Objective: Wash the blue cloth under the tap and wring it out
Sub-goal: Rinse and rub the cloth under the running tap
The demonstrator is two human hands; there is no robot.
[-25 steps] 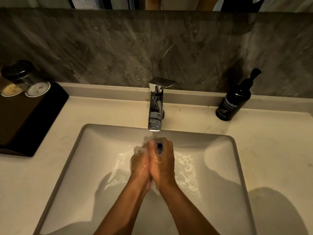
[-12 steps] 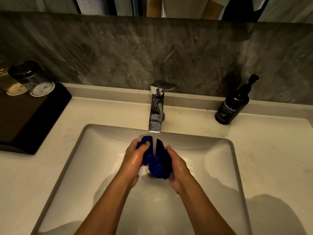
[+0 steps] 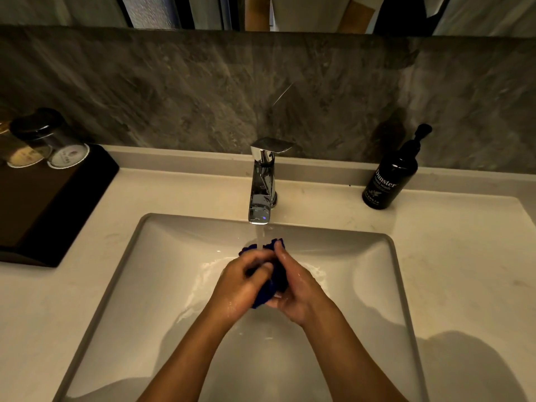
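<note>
Head view is showing the blue cloth (image 3: 274, 281) bunched into a wad between both hands, over the sink (image 3: 121, 274) and just under the tap (image 3: 262, 184), whose running stream is landing on its upper edge. Soaked, it is likely handling soft, limp and heavier than dry, and a little slippery; gripping the two ends of the wad would suit wringing. The left hand (image 3: 242, 282) is curling its fingers over the cloth from the left, clamping it. The right hand (image 3: 295, 288) is pressing in from the right, fingers closed on it, one fingertip pointing toward the spout. Both forearms are reaching in together from below.
</note>
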